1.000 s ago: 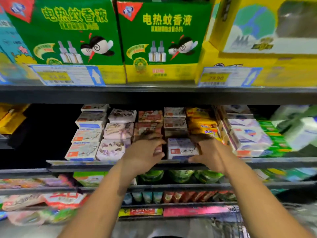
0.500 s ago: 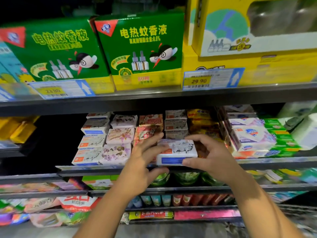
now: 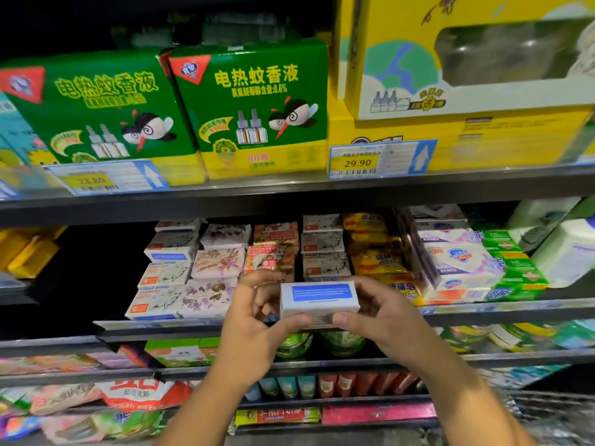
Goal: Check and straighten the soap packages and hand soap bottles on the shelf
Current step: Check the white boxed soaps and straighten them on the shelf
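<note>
Both hands are gripping one white soap box [image 3: 318,296] right now: our left hand [image 3: 251,320] is curling round its left end with the thumb underneath, and our right hand [image 3: 383,317] is pinching the right end the same way. We are holding the box level in the air, just in front of the soap shelf [image 3: 161,326], its blue label panel facing us. Behind it, a column of matching white boxes [image 3: 323,246] is running back into the shelf. To the left, floral packs [image 3: 215,265] and goat-soap boxes [image 3: 164,278] are sitting in rows; to the right, yellow packs [image 3: 373,262], white-and-blue packs [image 3: 457,265] and green packs [image 3: 512,268] are lying side by side. On the shelf above, a 29.90 price tag [image 3: 357,162] is showing under a yellow carton [image 3: 450,130].
</note>
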Motion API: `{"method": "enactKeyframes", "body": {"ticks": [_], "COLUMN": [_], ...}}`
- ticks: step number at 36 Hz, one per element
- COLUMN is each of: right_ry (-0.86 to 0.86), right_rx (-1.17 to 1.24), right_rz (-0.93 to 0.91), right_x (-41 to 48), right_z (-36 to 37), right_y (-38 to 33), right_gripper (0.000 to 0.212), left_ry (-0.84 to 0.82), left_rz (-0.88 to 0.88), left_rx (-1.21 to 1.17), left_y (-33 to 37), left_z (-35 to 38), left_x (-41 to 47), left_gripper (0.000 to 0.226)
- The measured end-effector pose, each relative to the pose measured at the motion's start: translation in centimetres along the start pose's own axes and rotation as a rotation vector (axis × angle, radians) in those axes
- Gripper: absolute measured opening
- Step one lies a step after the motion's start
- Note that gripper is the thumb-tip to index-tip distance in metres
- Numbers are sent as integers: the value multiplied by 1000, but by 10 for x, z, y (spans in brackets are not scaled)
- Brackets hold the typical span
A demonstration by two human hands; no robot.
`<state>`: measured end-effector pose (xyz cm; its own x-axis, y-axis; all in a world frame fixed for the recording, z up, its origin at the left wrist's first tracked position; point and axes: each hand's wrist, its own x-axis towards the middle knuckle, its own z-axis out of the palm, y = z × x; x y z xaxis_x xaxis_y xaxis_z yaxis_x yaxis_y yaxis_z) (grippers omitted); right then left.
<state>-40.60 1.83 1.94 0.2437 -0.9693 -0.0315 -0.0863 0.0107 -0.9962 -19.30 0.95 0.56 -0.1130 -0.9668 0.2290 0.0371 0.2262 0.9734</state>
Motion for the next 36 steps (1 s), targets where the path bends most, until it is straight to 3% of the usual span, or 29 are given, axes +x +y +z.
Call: {"method": "enactKeyframes", "body": {"ticks": [7,11,12,16,19,24,26,28,31,34,36], "right_ry": [21,67,83,144,154,93,77,71,36,23,23], "right_rx": [13,14,32,173,262,344,323,267,149,106,208], "right_rz": [28,116,141,227,297,334,345,354,359,347,316], "right_x": [5,9,10,13,16,16,16,16,15,15,15], "right_z": [6,11,12,10,6,6,7,7,3,0,-1], "right_y": [-2,-7,-9,-17,-20,-21,-21,-20,-18,-14,-13], "right_gripper": [36,31,24,19,28,28,35,53,70,70,61], "left_ry": [55,64,41,-76,-190,-161,-132,-84,-16,-10,20], "left_rz": [-55,-107,-113,-147,-102,228,281,255,61,-80,-99], "left_rx": [-78,-67,-88,-103,103,473,544,556,361,159,117], "left_y": [-1,6,5,-4,-3,4,5,5,5,10,8], "left_z": [-1,4,2,-11,-20,-20,-21,-22,-15,-7,-6], "left_x": [0,5,7,10,11,16,16,14,10,8,7], "left_gripper": [69,27,30,90,97,75,63,57,57,40,25]}}
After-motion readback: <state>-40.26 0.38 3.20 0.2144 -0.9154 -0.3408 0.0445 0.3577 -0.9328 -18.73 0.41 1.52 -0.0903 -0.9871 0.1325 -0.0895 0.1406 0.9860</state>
